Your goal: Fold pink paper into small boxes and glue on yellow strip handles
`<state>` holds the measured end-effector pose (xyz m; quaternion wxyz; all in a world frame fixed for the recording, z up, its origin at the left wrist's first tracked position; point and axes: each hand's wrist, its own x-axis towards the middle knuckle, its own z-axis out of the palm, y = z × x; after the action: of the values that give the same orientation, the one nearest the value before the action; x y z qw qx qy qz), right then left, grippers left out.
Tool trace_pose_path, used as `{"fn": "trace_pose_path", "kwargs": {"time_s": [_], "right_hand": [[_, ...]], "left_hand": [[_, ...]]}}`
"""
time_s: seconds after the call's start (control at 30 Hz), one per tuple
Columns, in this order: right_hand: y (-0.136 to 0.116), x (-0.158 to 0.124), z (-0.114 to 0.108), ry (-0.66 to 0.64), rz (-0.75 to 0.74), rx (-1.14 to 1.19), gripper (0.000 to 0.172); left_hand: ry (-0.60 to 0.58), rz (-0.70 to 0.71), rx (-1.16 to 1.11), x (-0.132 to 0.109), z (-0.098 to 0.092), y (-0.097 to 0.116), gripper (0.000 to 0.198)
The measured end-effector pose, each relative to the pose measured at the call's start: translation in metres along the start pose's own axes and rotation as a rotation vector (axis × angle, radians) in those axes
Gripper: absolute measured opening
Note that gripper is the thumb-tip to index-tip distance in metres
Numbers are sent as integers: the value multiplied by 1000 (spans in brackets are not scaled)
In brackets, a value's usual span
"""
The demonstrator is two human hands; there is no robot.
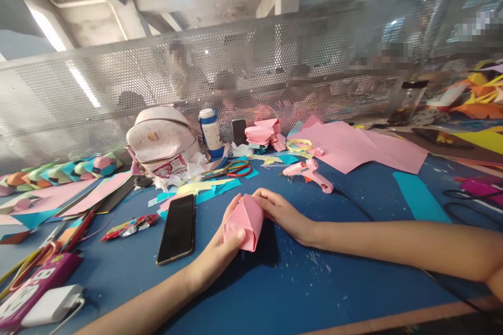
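A folded pink paper shape (pixel 247 220) with creased, angled faces is held between both hands above the blue table. My left hand (pixel 227 238) wraps around its near left side, the thumb pressed along the front. At its far right edge, the fingers of my right hand (pixel 280 209) close on the paper; their tips are partly hidden behind it. Beyond my right hand lies a pink glue gun (pixel 308 172) with its nozzle pointing left. A black phone (pixel 176 229) rests flat to the left of my left hand.
Scissors (pixel 230 170), paper scraps, a backpack (pixel 163 138), a bottle (pixel 211 131) and pink paper sheets (pixel 353 144) lie toward the mesh barrier (pixel 251 78). A purple power strip (pixel 43 282) with a white charger (pixel 53 306) sits front left. A blue strip (pixel 420 196) lies right.
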<state>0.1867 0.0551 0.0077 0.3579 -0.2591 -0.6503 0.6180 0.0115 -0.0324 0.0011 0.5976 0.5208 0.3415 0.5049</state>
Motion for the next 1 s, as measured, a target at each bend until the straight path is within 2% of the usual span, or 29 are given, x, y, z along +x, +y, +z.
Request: {"fn": "trace_pose_path", "kwargs": {"time_s": [0.13,0.23,0.37,0.47,0.53,0.6,0.67,0.77,0.83,0.93,1.0], "right_hand": [[-5,6,7,9,-37,-36,35],[-15,8,11,-25,-120,-115,32],[-23,13,9,-100,-276,-286,32],[-21,16,2,-65,-361,-367,31],[-21,16,-2,-24,-333,-313,30],[-24,10,-4,-26,-244,-210,35],[-29,0,-2,-92,-151,-115,43],[-35,-17,3,-272,-98,-12,54],[-35,-22,4,-291,-102,-13,53],[-31,-15,-2,-122,-139,-175,29],[-31,-5,-13,-42,-163,-298,22]], "left_hand": [[9,-3,54,0,0,6,105],[-54,62,139,-1,-4,11,115],[-137,138,188,-1,-9,17,107],[-159,199,323,0,-11,17,104],[-98,273,457,1,-12,16,107],[26,377,626,3,-15,13,110],[165,507,828,5,-18,12,112],[314,670,1083,8,-22,11,114],[345,709,1148,8,-22,11,117],[293,680,1088,4,-19,11,125],[244,636,939,-1,-15,13,120]]}}
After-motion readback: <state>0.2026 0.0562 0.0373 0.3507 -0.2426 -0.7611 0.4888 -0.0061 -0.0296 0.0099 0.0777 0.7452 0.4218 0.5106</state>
